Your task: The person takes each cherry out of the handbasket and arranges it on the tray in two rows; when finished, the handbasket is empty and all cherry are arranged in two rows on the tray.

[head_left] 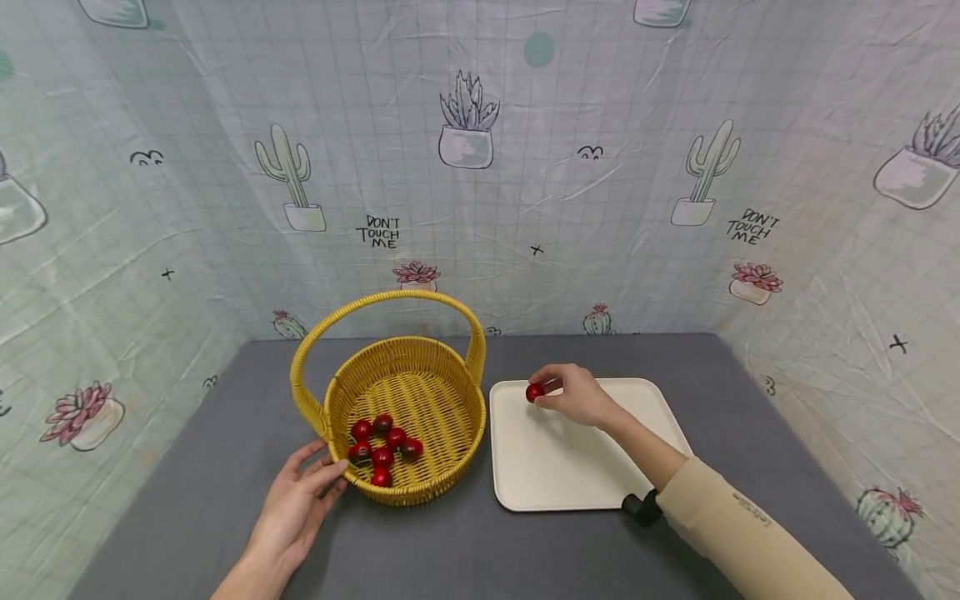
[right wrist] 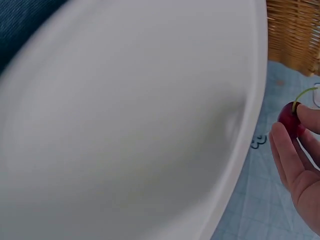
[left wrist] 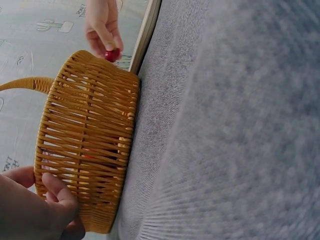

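Moving cherries between a basket and a tray, judged to be partway through. At left, the left hand (head_left: 291,502) has its fingers bent against the outside of the basket (head_left: 412,495), the thumb at the rim, in a light, partly curled hold. Inside, seven cherries (head_left: 382,457) lie grouped toward the near left side. To the right, beside the basket, is the tray (head_left: 570,475); above its far left part, the eighth cherry (head_left: 534,392) is pinched between the thumb and fingertips of the right hand (head_left: 585,400), these parted only by the fruit. This is the one cherry seen outside the basket; whether it is being lifted or set down cannot be told.

Materials, in the same order: the basket is round, woven of yellow strands with small gaps, under an arched, wrapped handle (head_left: 388,295); the cherries are glossy, near-spherical, red to almost black, the pinched one bearing a thin green stem; the tray is smooth, off-white, with rounded corners and a raised lip; the sleeve (head_left: 735,517) is plain beige cloth.
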A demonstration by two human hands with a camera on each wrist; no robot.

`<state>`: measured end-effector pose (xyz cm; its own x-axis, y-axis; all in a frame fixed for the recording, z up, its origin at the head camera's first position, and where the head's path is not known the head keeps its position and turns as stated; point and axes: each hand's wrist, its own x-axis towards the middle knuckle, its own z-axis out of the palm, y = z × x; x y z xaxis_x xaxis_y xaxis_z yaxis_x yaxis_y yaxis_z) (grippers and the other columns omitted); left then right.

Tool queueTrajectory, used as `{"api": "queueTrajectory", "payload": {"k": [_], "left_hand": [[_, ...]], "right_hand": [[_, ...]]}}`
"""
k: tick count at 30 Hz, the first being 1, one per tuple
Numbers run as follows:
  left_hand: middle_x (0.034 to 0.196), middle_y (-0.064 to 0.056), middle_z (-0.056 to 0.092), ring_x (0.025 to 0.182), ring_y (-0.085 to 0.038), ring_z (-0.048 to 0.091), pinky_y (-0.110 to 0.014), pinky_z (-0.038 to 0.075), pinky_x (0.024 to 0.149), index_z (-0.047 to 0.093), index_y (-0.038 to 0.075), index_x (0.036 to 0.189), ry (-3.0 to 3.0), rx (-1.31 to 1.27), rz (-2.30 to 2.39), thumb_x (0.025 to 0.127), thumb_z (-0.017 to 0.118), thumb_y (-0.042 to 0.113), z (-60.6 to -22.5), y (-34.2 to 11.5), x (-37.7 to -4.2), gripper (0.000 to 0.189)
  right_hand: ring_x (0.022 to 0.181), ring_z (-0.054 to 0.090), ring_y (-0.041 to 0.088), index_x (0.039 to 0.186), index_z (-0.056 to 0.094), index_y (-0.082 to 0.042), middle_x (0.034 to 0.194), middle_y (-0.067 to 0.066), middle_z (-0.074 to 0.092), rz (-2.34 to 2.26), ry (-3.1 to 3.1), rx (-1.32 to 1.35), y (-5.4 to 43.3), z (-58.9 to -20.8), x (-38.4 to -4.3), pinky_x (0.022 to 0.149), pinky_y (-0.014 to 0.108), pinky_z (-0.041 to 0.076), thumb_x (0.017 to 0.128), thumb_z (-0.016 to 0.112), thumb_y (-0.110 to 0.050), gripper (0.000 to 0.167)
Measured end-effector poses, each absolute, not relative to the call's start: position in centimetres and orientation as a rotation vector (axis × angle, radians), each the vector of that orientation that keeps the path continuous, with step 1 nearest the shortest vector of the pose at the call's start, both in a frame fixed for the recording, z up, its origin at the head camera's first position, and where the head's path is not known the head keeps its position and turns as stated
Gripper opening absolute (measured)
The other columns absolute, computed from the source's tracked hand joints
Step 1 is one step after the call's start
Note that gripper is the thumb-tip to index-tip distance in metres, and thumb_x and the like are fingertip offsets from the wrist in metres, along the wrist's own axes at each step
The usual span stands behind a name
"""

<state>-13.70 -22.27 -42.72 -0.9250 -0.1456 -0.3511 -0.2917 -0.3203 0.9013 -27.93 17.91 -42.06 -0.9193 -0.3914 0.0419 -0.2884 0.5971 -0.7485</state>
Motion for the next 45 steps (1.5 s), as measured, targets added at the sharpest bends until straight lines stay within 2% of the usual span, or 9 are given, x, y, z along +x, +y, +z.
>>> {"api": "queueTrajectory", "payload": {"k": [7, 13, 24, 35, 45], "left_hand": [[0.119, -0.002, 0.054, 0.098, -0.011, 0.06, -0.034, 0.05, 0.092, 0.027, 0.017, 0.143, 1.774, -0.591, 2.403, 0.102, 0.062, 0.002, -42.7, -22.6, -13.6, 0.055], [0.12, -0.003, 0.052, 0.098, -0.012, 0.06, -0.034, 0.051, 0.091, 0.025, 0.016, 0.146, 1.804, -0.593, 2.376, 0.103, 0.062, 0.003, -42.8, -22.6, -13.5, 0.059], [0.121, -0.003, 0.054, 0.099, -0.013, 0.06, -0.035, 0.051, 0.091, 0.025, 0.016, 0.146, 1.796, -0.6, 2.367, 0.102, 0.062, 0.003, -42.8, -22.5, -13.5, 0.058], [0.121, -0.004, 0.053, 0.099, -0.013, 0.06, -0.034, 0.051, 0.09, 0.024, 0.014, 0.147, 1.785, -0.582, 2.381, 0.102, 0.061, 0.002, -42.8, -22.4, -13.7, 0.06], [0.119, -0.004, 0.052, 0.097, -0.013, 0.059, -0.034, 0.05, 0.09, 0.022, 0.015, 0.147, 1.778, -0.561, 2.393, 0.102, 0.062, 0.002, -42.9, -22.5, -13.8, 0.061]], "right_hand": [[0.098, 0.069, 0.027, 0.115, 0.073, 0.0, 0.104, 0.009, 0.073, -1.175, 2.707, -0.598, 17.1, -43.3, -28.6, 0.08, 0.036, 0.054, 0.087, 0.079, -0.004, 0.029], [0.092, 0.068, 0.023, 0.113, 0.074, 0.0, 0.1, 0.007, 0.072, -1.075, 2.752, -0.598, 16.2, -43.8, -28.9, 0.079, 0.037, 0.055, 0.086, 0.081, -0.004, 0.028], [0.089, 0.068, 0.022, 0.107, 0.073, 0.001, 0.1, 0.009, 0.073, -1.008, 2.812, -0.658, 15.5, -44.4, -28.8, 0.08, 0.037, 0.056, 0.084, 0.083, -0.003, 0.025], [0.093, 0.069, 0.027, 0.114, 0.07, 0.004, 0.102, 0.012, 0.071, -0.996, 2.794, -0.674, 15.7, -43.2, -28.6, 0.084, 0.04, 0.055, 0.085, 0.082, -0.002, 0.032], [0.101, 0.068, 0.035, 0.116, 0.068, 0.006, 0.113, 0.022, 0.069, -0.994, 2.804, -0.761, 15.9, -41.0, -28.4, 0.087, 0.041, 0.056, 0.088, 0.077, 0.002, 0.03]]}}
